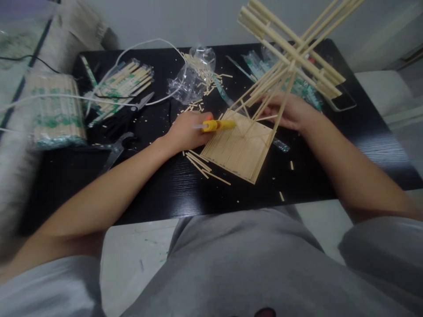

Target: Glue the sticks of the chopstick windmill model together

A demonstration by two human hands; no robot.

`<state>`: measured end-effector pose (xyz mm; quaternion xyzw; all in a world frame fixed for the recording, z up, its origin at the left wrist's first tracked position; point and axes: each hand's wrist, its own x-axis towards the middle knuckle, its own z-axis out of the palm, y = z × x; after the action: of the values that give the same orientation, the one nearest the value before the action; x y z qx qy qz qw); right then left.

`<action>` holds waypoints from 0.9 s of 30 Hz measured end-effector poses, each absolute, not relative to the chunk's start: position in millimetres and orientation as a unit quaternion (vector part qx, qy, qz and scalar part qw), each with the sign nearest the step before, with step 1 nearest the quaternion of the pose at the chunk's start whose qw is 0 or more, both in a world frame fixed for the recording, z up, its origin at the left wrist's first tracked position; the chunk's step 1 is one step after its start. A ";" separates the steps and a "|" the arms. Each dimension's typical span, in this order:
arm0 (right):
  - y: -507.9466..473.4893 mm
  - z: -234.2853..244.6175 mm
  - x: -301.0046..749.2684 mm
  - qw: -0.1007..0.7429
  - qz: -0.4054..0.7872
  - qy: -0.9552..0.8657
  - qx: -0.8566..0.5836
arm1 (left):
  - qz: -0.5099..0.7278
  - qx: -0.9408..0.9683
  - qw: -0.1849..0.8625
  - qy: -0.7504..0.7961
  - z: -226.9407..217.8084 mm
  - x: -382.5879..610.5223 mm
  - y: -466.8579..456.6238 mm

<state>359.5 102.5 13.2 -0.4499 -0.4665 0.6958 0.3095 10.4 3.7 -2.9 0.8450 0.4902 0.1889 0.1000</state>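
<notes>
My left hand (189,130) is closed around a yellow hot glue gun (218,125), with a pale glue stick poking out of its back end. Its nozzle end reaches over a flat base of side-by-side wooden sticks (243,149). From that base rises a windmill-like stick model (291,59) with crossed blades at the top. My right hand (286,110) is behind the model's slanted legs, its fingers curled and partly hidden. A short thin wooden stick (266,117) lies across the legs at those fingertips, apparently pinched by them.
On the left are a wrapped chopstick bundle (57,110), loose packaged chopsticks (122,88), scissors (140,103) and dark-handled cutters (115,152). A white cable (132,102) loops across. Cut pieces (201,164) and plastic wrappers (188,81) litter the black table (158,193). A phone (343,99) lies at right.
</notes>
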 end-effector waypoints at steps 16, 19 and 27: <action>91.4 20.3 354.8 0.341 0.681 -0.454 -0.463 | 0.212 0.834 0.101 0.498 -9.6 10.4 4.1; 95.7 15.6 357.1 0.351 0.688 -0.446 -0.451 | 0.210 0.836 0.095 0.498 -10.6 10.6 4.5; 111.2 1.6 366.1 0.351 0.699 -0.449 -0.432 | 0.186 0.843 0.077 0.499 -8.0 11.8 4.1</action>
<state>366.1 111.2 1.6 -0.4319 -0.4493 0.6991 0.3505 11.8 4.1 -8.0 0.8431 0.4986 0.1859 0.0775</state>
